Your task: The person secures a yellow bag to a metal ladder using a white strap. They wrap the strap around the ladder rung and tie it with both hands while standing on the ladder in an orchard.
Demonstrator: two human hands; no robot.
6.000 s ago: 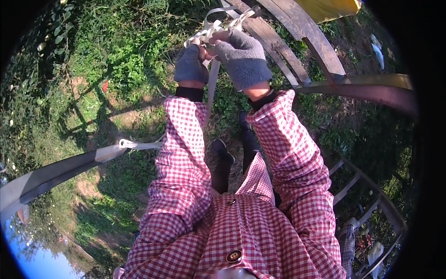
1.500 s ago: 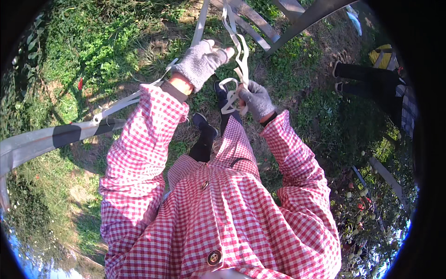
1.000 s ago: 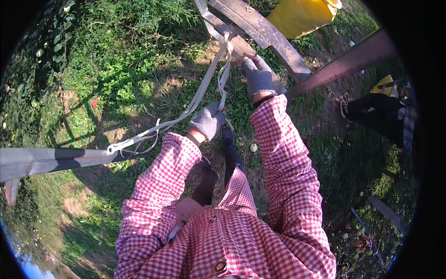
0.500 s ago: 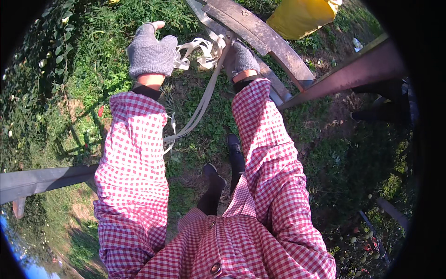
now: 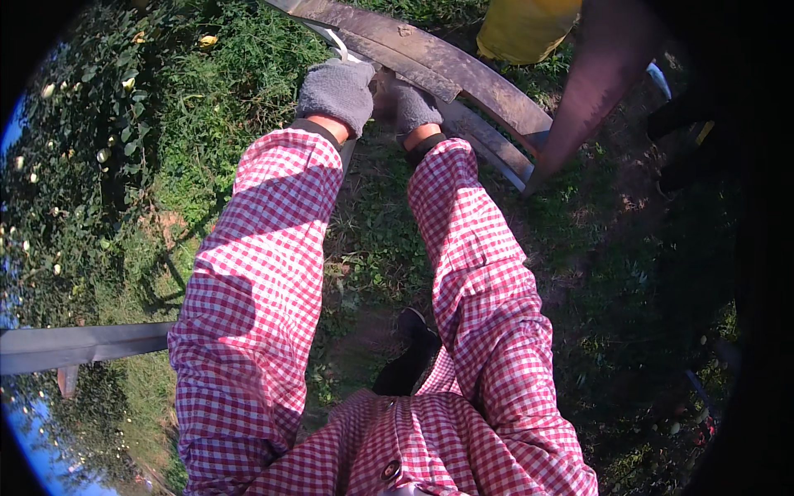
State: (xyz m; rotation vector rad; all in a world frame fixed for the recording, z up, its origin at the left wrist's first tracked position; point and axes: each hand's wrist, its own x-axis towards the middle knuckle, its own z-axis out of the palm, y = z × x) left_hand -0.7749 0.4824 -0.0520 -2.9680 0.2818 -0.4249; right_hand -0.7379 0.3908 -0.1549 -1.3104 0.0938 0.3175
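Note:
My left hand (image 5: 337,89), in a grey knitted glove, is closed on a white strap (image 5: 340,43). A bit of the strap shows above the knuckles, and a pale strip shows below the wrist. Close beside it, my right hand (image 5: 416,107), gloved alike, rests against the rusty metal frame (image 5: 430,56). The fingers of the right hand are turned away and hidden, so what they hold does not show. Both hands are at the near side of the frame's curved, weathered plate.
A yellow bag (image 5: 525,31) stands beyond the frame. A broad metal beam (image 5: 600,74) rises at the right, and a grey bar (image 5: 91,343) juts in from the left. Leafy plants with pale fruit (image 5: 102,155) line the left. My dark boot (image 5: 409,355) is on the grass.
My left hand has moved right and closed, coming next to my right hand. The loose loops of white strap are mostly out of sight. The view has shifted slightly, and my feet have moved.

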